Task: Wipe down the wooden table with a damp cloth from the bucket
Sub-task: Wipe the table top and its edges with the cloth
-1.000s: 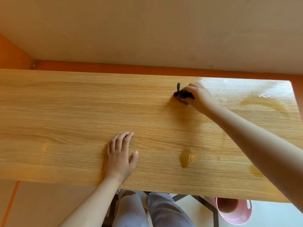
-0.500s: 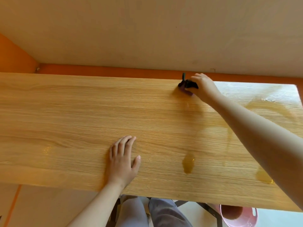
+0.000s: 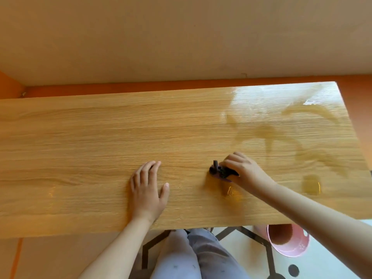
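The wooden table [image 3: 80, 141] fills the middle of the view, its right half glossy with wet streaks. My right hand [image 3: 244, 171] presses a small dark cloth [image 3: 220, 171] onto the tabletop near the front, right of centre; most of the cloth is bunched under my fingers. A small puddle [image 3: 229, 191] lies just in front of the cloth. My left hand [image 3: 148, 190] rests flat on the table with fingers apart, holding nothing, to the left of the cloth. The pink bucket [image 3: 289, 251] stands on the floor under the table's front right corner.
A beige wall with an orange skirting strip [image 3: 120, 87] runs right behind the table. Another puddle [image 3: 311, 185] sits near the right front edge. My legs in grey trousers [image 3: 193, 256] and black table legs [image 3: 251, 236] show below the front edge.
My right hand has dragged the cloth from the table's far edge back toward me, to the front area beside the puddle. My left hand has stayed flat in the same place.
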Available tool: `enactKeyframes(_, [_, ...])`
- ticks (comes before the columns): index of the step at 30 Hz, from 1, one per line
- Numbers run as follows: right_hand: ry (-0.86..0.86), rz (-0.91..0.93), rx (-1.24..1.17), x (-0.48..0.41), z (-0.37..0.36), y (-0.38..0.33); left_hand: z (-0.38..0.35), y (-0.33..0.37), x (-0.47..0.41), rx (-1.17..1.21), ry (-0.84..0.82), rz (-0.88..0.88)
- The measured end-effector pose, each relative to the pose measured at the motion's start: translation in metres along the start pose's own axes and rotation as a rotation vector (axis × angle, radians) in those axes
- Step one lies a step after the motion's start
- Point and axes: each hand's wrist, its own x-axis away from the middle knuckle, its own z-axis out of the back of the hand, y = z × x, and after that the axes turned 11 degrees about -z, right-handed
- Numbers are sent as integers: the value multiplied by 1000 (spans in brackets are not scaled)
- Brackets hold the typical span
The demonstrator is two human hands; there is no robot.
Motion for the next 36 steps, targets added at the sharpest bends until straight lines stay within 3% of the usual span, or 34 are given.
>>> enactKeyframes(6, [-185,45,6,44,-7,-17,-1,0,0,-1,15,-15])
enactKeyframes(16, [226,-316,-17,-23,2,-7,-3,-2,2,-17,38,-40])
enactKeyframes(27, [71,-280,-112,127,-55,-57,-5,-3,2,8,68,-74])
enactKeyframes(29, [141,-368,-83,136,-40,-39,-6,-3,1,11,76,-77])
enactKeyframes(36, [594,-973,-129,142,-35,-15,-5,-3,2,15,84,-94])
